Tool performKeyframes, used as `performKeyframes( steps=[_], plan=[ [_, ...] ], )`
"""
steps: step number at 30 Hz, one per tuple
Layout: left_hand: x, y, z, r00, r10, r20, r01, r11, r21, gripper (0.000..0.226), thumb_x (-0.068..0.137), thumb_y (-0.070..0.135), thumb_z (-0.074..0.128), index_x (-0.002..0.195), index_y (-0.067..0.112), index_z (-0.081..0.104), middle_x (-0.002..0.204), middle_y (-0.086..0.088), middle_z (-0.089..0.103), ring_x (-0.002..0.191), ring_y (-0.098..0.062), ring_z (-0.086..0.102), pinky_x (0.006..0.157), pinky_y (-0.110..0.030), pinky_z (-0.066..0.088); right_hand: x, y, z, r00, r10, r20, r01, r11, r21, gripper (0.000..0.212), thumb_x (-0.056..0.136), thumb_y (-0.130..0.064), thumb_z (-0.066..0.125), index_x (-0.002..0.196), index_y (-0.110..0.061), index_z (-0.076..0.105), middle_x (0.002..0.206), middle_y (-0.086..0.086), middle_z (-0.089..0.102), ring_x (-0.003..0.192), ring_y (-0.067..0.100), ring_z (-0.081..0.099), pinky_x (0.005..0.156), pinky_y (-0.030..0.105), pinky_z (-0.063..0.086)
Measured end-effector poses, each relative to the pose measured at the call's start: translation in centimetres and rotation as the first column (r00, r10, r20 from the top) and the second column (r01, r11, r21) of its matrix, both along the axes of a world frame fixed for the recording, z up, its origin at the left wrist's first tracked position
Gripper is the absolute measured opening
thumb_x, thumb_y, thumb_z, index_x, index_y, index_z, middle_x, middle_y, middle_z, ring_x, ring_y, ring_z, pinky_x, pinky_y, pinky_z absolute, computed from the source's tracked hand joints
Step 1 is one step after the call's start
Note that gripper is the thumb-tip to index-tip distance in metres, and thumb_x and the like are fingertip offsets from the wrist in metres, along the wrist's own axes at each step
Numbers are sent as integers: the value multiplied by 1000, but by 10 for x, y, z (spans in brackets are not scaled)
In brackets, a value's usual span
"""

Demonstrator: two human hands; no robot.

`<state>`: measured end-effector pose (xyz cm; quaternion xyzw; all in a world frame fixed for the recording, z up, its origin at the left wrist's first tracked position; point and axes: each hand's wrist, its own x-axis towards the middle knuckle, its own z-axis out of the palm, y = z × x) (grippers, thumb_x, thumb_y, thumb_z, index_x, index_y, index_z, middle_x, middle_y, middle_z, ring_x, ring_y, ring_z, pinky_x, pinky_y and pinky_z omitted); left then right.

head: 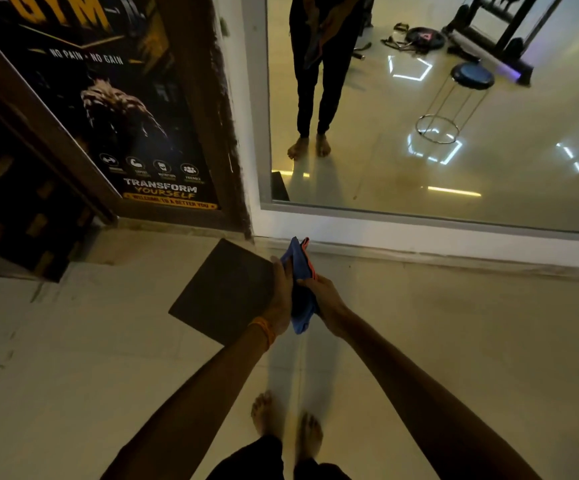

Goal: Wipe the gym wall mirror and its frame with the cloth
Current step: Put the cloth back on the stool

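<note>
We stand on the floor [454,341] facing the mirror [419,150]; its frame [419,233] meets the floor ahead; a poster [125,116] lies left of it; a mat [225,292] sits below, left of our hands.

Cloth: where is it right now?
In the head view the blue cloth sits near centre, held between the left hand and right hand, above the floor just short of the mirror's white frame.
</note>
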<state>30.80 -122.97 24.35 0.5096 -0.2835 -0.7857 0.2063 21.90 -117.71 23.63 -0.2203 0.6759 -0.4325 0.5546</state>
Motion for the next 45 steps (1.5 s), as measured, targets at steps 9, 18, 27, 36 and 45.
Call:
performKeyframes(
  steps=[9, 18, 27, 36, 45],
  plan=[
    [-14, 31, 4, 999, -5, 51, 11, 992, -124, 52, 114, 41, 27, 153, 11, 41, 147, -17, 52, 127, -27, 56, 91, -29, 47, -28, 41, 6, 999, -50, 17, 51, 992, -116, 31, 98, 2, 47, 122, -10, 62, 124, 19, 68, 114, 34, 66, 98, 46, 57],
    [14, 76, -1, 943, -72, 325, 219, 869, -443, 21, 111, 24, 44, 96, 27, 57, 95, 5, 59, 88, -5, 56, 83, -27, 45, -62, 116, 4, 979, -180, 97, 195, 966, -170, 39, 97, 10, 46, 130, -9, 56, 120, 7, 68, 104, 18, 69, 82, 29, 61],
    [26, 110, -9, 813, -233, 534, 528, 684, -504, 36, 107, 17, 53, 137, -4, 56, 132, -20, 59, 124, -35, 55, 103, -35, 42, -60, 197, 16, 901, -419, 116, 432, 890, -147, 49, 94, 13, 45, 137, -5, 57, 126, 15, 64, 102, 23, 66, 70, 26, 58],
    [41, 188, -30, 712, -399, 578, 687, 565, -456, 44, 108, 29, 53, 146, 8, 53, 151, -15, 52, 139, -32, 48, 112, -37, 38, -43, 307, 10, 802, -580, 143, 594, 798, -96, 47, 93, 16, 41, 129, -7, 61, 118, 12, 68, 109, 32, 64, 82, 38, 56],
    [4, 306, -32, 630, -491, 602, 776, 443, -450, 43, 108, 28, 54, 145, 6, 53, 151, -14, 53, 140, -31, 48, 115, -34, 34, -57, 447, -5, 686, -702, 193, 722, 690, -54, 40, 95, 17, 44, 116, -8, 66, 116, 12, 67, 106, 35, 63, 76, 38, 54]
  ],
)
